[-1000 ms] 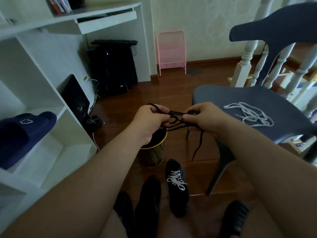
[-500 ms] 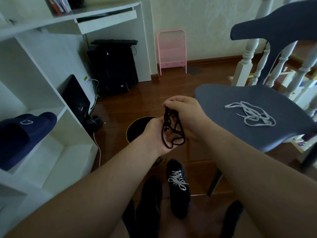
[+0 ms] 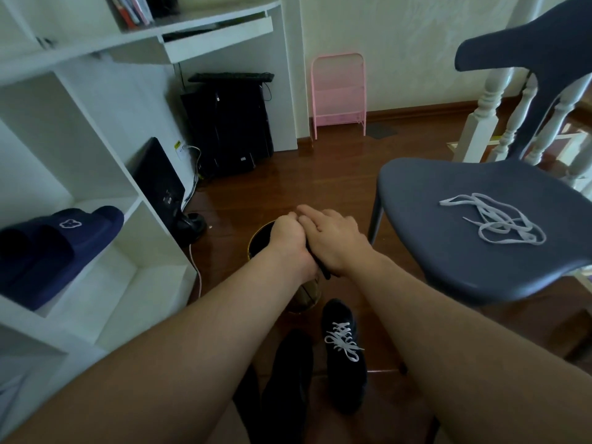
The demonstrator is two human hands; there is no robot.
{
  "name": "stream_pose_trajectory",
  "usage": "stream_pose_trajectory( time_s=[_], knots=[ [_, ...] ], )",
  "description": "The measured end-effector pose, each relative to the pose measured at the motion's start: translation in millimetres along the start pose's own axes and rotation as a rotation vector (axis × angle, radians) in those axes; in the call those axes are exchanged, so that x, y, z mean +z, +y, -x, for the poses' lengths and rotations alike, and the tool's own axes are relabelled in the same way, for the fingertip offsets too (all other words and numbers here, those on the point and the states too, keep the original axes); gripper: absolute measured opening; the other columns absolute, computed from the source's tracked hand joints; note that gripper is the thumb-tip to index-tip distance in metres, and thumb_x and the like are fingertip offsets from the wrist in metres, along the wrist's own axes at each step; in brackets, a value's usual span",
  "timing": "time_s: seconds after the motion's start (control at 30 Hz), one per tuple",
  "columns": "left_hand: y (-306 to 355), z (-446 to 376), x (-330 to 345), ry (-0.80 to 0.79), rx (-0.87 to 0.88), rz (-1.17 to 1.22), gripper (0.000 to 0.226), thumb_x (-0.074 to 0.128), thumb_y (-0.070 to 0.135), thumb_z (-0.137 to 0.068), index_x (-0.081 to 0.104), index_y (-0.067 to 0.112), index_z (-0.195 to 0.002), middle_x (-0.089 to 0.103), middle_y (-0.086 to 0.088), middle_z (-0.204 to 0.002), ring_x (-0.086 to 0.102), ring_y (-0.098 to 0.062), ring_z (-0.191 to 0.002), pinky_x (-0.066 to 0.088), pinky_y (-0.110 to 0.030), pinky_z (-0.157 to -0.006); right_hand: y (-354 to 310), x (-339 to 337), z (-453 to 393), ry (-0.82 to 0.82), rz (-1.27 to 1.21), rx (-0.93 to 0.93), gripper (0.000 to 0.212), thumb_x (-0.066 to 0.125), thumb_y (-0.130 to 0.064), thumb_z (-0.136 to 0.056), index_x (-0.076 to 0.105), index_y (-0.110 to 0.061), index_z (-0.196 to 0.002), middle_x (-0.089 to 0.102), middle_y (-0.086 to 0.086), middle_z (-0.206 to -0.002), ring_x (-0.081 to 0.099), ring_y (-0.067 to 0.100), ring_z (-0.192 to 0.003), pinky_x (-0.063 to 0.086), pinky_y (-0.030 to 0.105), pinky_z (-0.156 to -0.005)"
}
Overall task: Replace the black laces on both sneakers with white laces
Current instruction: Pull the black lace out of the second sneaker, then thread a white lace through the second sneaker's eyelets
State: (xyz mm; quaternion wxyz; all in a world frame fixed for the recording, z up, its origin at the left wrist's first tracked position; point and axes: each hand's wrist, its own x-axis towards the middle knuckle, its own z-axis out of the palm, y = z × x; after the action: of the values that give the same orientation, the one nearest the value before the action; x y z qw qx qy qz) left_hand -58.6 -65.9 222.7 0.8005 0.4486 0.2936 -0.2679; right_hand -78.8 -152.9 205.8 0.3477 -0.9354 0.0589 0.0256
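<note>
Above the bin [image 3: 256, 243], both hands press together, left hand [image 3: 288, 238] and right hand [image 3: 334, 241] clamping the black lace [image 3: 322, 267]. White lace [image 3: 493, 222] lies far right on the chair [image 3: 432, 238], nearer the right hand.

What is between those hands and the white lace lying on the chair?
Nothing visible. The white lace lies loose on the grey chair seat, with bare seat between it and the hands. Both the left hand and right hand are busy with the black lace.
</note>
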Motion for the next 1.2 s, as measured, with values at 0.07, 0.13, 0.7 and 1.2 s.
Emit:
stream_pose_trajectory(
  time_s=[0.07,0.13,0.7,1.2],
  knots=[
    [-2,-9,2,0.009,0.083,-0.102,0.046,0.04,0.045,-0.111,0.066,0.012,-0.129,0.069,-0.013,-0.112,0.063,-0.033,-0.122,0.051,-0.042,-0.105,4,3,-6,-0.108,-0.067,0.012,0.053,0.013,-0.058,-0.105,0.027,-0.053,-0.156,0.048,0.005,-0.156,0.044,0.036,-0.141,0.036,0.058,-0.115],
    [6,-26,-2,0.04,0.163,-0.324,0.045,0.041,0.05,-0.109,0.071,0.016,-0.11,0.071,-0.011,-0.103,0.068,-0.031,-0.105,0.053,-0.039,-0.085,9,5,-12,-0.149,-0.112,0.052,0.053,0.016,-0.056,-0.108,0.017,-0.049,-0.161,0.043,0.007,-0.161,0.041,0.034,-0.145,0.033,0.053,-0.119],
    [77,-158,-36,0.125,0.6,-1.384,0.04,0.059,0.039,-0.107,0.065,0.02,-0.142,0.064,-0.001,-0.141,0.059,-0.025,-0.131,0.049,-0.033,-0.098,66,-18,-43,-0.097,-0.017,0.064,0.042,0.04,-0.048,-0.108,0.056,-0.026,-0.14,0.06,0.008,-0.134,0.056,0.029,-0.12,0.049,0.047,-0.103],
    [-7,-68,21,-0.28,0.565,-1.623,0.016,0.062,0.024,-0.104,0.075,0.03,-0.109,0.07,0.008,-0.103,0.068,-0.01,-0.095,0.053,-0.028,-0.081,164,-134,36,0.239,0.288,0.554,0.06,0.059,-0.04,-0.092,0.039,-0.041,-0.149,0.03,0.005,-0.16,0.024,0.045,-0.145,0.03,0.067,-0.113]
  ],
)
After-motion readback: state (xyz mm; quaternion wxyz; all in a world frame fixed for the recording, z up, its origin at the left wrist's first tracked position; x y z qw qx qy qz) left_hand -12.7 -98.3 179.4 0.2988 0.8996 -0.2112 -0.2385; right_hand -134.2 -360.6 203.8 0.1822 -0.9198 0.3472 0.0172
